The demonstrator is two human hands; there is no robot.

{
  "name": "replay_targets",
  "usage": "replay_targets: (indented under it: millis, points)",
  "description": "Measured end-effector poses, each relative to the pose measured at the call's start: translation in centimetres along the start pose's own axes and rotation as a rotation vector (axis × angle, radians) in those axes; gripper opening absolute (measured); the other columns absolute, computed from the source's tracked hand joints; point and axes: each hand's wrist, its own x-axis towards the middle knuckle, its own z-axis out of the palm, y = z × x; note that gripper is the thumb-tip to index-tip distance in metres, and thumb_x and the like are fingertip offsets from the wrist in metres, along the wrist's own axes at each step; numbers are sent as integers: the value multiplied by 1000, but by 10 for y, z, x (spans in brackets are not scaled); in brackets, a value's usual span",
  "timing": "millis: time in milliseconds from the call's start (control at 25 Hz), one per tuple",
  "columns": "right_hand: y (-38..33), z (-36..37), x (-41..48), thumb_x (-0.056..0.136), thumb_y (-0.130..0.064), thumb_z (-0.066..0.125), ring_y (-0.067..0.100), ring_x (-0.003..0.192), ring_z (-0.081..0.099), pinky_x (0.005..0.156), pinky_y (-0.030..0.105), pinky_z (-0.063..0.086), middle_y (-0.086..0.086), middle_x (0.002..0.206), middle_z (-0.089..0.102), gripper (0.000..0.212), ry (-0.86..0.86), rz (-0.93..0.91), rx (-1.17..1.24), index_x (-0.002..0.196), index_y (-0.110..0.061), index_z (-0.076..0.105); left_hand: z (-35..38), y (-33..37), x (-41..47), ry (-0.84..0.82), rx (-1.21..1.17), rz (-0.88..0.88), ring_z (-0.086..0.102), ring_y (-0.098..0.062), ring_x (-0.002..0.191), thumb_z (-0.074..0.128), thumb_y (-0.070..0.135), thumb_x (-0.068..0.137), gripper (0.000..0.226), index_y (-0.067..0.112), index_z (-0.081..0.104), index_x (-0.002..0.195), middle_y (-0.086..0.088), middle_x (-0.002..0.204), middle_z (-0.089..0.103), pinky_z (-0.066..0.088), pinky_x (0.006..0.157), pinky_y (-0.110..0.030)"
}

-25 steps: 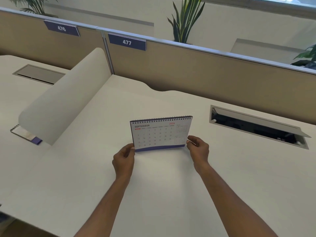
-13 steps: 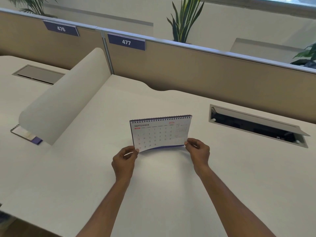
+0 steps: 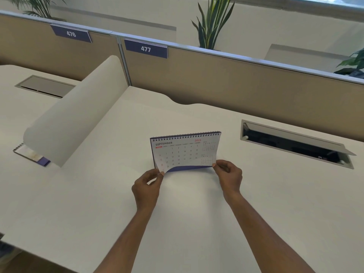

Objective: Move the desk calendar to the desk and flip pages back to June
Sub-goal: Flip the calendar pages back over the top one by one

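Tan partitions [image 3: 236, 83] w/ plants [image 3: 213, 22] behind — bright window [image 3: 327, 0] top right.

September page [image 3: 182, 152] of desk calendar [image 3: 186, 137], corners pinched in both hands

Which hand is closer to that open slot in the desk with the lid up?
The right hand. It pinches the calendar's lower right corner, on the side nearest the open slot. The left hand holds the lower left corner, farther away.
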Motion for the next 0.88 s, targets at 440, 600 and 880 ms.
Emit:
replay_targets:
  millis: [440, 600, 880]
  points:
    - [1, -4, 1, 81, -19, 85, 14, 87, 74, 95, 42, 59, -4, 89, 78, 14, 32, 42, 11, 93, -17, 77, -10, 0, 12, -156, -307, -179, 81, -22, 89, 87, 5, 80, 22, 9, 77, 99, -7, 88, 84, 64, 88, -39]
    - [1, -6, -1, 88, -19, 79, 22, 92, 74, 92, 44, 61, 4, 95, 77, 11, 23, 63, 79, 98, -14, 75, -21, 5, 12, -246, -390, -168, 81, -25, 94, 80, -2, 86, 21, 2, 75, 106, -11, 96, 83, 65, 79, -29]
    - [-3, -19, -2, 91, -9, 75, 26, 95, 70, 84, 35, 60, 17, 107, 75, 13, -20, 139, 230, 103, -5, 74, -34, 8, 7, -343, -421, -179, 80, -22, 94, 72, -3, 93, 18, 5, 74, 108, -10, 102, 83, 65, 75, -31]
